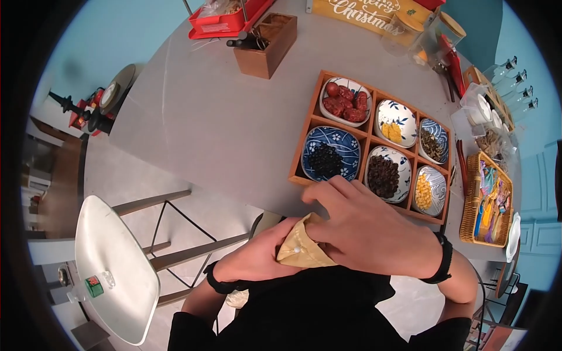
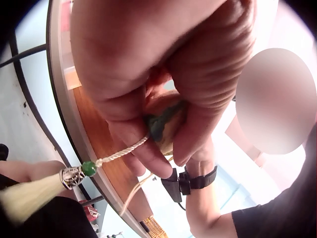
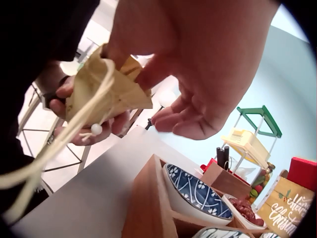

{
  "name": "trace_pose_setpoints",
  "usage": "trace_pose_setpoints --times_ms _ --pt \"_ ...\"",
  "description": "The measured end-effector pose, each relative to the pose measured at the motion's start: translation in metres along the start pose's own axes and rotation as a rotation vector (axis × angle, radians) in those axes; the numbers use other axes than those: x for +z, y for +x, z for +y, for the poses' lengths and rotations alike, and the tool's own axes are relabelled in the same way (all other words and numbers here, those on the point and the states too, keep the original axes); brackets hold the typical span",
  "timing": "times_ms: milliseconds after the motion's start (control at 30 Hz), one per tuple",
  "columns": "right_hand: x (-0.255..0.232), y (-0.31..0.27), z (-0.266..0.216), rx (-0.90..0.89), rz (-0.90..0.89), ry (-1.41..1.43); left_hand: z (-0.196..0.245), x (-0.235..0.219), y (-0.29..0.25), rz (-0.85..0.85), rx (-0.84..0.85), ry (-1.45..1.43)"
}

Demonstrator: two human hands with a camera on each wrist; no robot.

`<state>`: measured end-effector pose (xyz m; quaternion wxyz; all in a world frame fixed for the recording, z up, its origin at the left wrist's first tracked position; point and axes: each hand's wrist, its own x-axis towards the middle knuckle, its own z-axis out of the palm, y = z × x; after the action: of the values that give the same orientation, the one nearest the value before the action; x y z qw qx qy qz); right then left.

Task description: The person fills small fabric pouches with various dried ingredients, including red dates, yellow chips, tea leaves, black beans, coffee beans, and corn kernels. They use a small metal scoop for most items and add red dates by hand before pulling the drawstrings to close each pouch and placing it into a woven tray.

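My left hand [image 1: 252, 254] grips a small yellow fabric pouch [image 1: 301, 248] from below, with its mouth facing up. A white bead [image 3: 96, 129] sits on the pouch's side. In the left wrist view a cream tassel [image 2: 32, 198] with a green bead [image 2: 89, 168] hangs from it by a twisted cord. My right hand [image 1: 369, 222] is over the pouch, thumb and a finger dipping into its mouth, the other fingers loosely bent outside. Those tips are hidden inside, so I cannot tell if they pinch anything. Just beyond lies a divided wooden tray [image 1: 297, 158] of small bowls.
The bowls hold red dried fruit [image 1: 345, 102], black grains [image 1: 325, 161], dark brown pieces [image 1: 383, 175], yellow bits [image 1: 422, 190] and other dried ingredients. To the right is a wicker basket [image 1: 468, 225] of colourful tassels. A wooden box [image 1: 263, 61] stands farther back; a white chair [image 1: 117, 275] is at left.
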<state>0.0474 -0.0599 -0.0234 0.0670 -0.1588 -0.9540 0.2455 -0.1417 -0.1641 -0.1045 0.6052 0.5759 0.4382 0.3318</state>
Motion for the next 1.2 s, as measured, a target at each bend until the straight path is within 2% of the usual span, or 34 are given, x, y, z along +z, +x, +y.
trace_pose_setpoints --times_ms 100,167,200,267,300,367,400,433,467,533,567,600,667,733,767,867,900,933,967,1000,1033,1067,1100,1133,1200 --pt "0.003 -0.002 0.005 -0.062 0.040 0.145 0.000 -0.002 0.000 -0.047 0.029 0.012" --pt "0.011 -0.001 0.006 -0.035 -0.186 0.165 0.000 -0.001 0.000 -0.073 0.048 0.046" --pt "0.010 0.000 0.003 -0.034 -0.186 0.165 0.001 -0.001 0.000 -0.078 0.021 0.046" --pt "0.007 0.003 -0.001 0.017 -0.350 0.014 0.003 0.000 0.000 -0.082 -0.007 0.044" --pt "0.007 0.002 -0.002 0.018 -0.351 0.017 0.003 0.002 -0.001 -0.077 -0.024 0.049" --pt "0.003 0.000 0.000 -0.019 -0.261 0.108 -0.001 0.003 -0.003 -0.073 -0.037 0.052" --pt "-0.002 -0.001 0.003 -0.020 -0.268 0.105 -0.008 0.003 -0.005 -0.039 0.043 -0.008" --pt "-0.009 -0.001 0.009 0.000 -0.086 0.186 -0.013 0.003 -0.007 -0.002 0.121 -0.066" --pt "-0.016 -0.002 0.015 0.019 0.098 0.271 -0.016 0.002 -0.010 0.005 0.119 -0.066" --pt "-0.038 -0.006 0.026 0.196 0.183 0.213 -0.020 0.001 -0.019 0.070 0.045 -0.248" --pt "-0.043 -0.010 0.036 0.257 0.198 0.177 -0.022 0.005 -0.019 0.107 0.085 -0.409" --pt "-0.044 -0.014 0.039 0.255 0.201 0.179 -0.020 0.004 -0.019 0.107 0.084 -0.405" --pt "-0.048 -0.018 0.044 0.374 0.194 0.180 -0.017 0.003 -0.014 0.066 0.011 -0.388" --pt "-0.049 -0.015 0.053 0.351 0.214 0.131 -0.019 0.003 -0.011 0.041 0.055 -0.359" --pt "-0.047 -0.011 0.060 0.330 0.278 0.042 -0.019 0.004 -0.010 0.018 0.095 -0.331" --pt "-0.040 -0.002 0.074 0.338 0.372 -0.097 -0.011 0.007 -0.003 0.086 0.025 -0.181" --pt "-0.037 -0.001 0.076 0.330 0.400 -0.039 0.003 0.008 -0.001 0.110 -0.117 -0.343" --pt "-0.035 0.000 0.076 0.320 0.423 0.024 0.001 0.006 -0.001 0.109 -0.119 -0.338" --pt "-0.037 -0.002 0.070 0.352 0.347 0.068 -0.004 0.003 -0.004 0.112 -0.080 -0.291" --pt "-0.035 -0.006 0.065 0.353 0.347 0.076 -0.007 0.002 -0.006 0.113 -0.043 -0.245" --pt "-0.034 -0.010 0.059 0.299 0.318 0.129 -0.006 0.000 -0.003 0.104 -0.045 -0.217" --pt "-0.034 -0.015 0.053 0.246 0.291 0.178 -0.006 0.000 -0.002 0.101 -0.046 -0.212" --pt "-0.035 -0.022 0.044 0.271 0.219 0.274 -0.006 0.000 0.000 0.099 -0.044 -0.281" --pt "-0.034 -0.029 0.035 0.275 0.224 0.273 -0.007 0.001 0.002 0.096 -0.040 -0.350" --pt "-0.028 -0.044 0.017 0.229 0.273 0.534 -0.007 0.004 0.007 0.085 -0.094 -0.325"
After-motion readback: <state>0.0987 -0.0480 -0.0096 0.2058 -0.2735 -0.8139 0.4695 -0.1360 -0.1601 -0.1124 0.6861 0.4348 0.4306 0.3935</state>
